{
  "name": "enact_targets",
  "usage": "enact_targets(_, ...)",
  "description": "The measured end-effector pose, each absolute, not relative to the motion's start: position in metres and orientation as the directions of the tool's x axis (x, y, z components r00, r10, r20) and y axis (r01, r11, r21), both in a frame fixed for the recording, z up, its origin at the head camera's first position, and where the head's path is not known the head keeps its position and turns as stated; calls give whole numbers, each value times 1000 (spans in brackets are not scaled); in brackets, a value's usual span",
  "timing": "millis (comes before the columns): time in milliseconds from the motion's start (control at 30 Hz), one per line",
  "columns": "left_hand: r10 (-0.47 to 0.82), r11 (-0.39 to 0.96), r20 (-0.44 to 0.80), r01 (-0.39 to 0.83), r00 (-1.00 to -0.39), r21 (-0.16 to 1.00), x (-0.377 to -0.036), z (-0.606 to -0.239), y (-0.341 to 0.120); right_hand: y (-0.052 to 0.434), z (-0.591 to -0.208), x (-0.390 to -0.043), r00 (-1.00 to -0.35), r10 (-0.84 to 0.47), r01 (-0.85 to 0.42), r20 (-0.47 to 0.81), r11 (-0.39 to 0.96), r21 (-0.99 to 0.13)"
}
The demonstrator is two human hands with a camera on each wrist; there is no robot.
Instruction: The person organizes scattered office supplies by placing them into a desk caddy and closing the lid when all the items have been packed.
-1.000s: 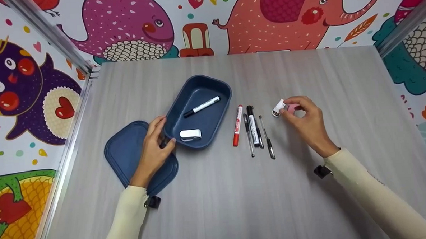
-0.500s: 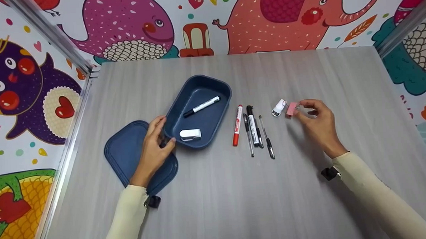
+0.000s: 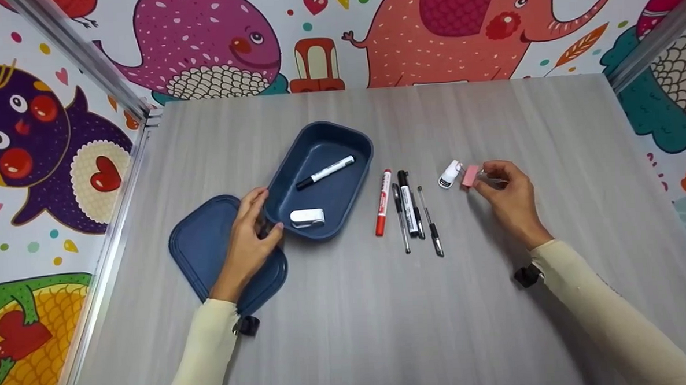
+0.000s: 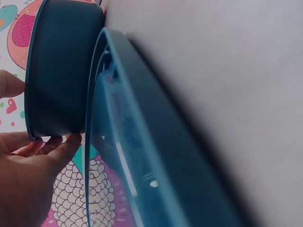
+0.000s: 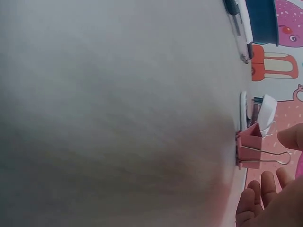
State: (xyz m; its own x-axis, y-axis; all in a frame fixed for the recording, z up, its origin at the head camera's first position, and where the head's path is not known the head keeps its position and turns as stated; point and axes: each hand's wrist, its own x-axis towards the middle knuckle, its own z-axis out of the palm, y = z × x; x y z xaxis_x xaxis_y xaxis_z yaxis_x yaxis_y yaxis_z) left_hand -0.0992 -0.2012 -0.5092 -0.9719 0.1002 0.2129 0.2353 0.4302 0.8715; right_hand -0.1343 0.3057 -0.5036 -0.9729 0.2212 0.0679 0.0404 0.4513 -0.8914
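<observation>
At the lower left corner of a dark blue box (image 3: 321, 231), my left hand (image 3: 249, 237) grips the rim and outer wall between thumb and fingers. Beneath that hand lies the matching blue lid (image 3: 200, 245). My right hand (image 3: 511, 202) is at a pink binder clip (image 3: 469, 176) on the table. In the right wrist view, the clip's wire handle (image 5: 279, 161) points in between thumb and fingers, with a gap on both sides. A small white item with a dark label (image 3: 450, 174) lies just left of the clip.
Inside the box are a white marker with a black cap (image 3: 326, 172) and a white stapler-like object (image 3: 307, 218). Right of the box lie a red marker (image 3: 383, 202), a black-and-white marker (image 3: 407, 204) and several pens (image 3: 431, 223). A patterned wall (image 3: 452, 31) borders the table.
My right hand has drawn back to the right from the white item and now sits at the binder clip's right handle. My left hand and the box have stayed put.
</observation>
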Motion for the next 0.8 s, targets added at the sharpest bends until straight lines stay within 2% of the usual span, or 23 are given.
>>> enact_targets(467,101,406,178,204,-979,891,-98,-507,-200,307,-511,-139,-979,200,56,37,441,-896)
enact_targets(800,99,407,178,203,-979,891,-98,-508,-201,309,-511,-144,-991,131,94,-32,498,-862)
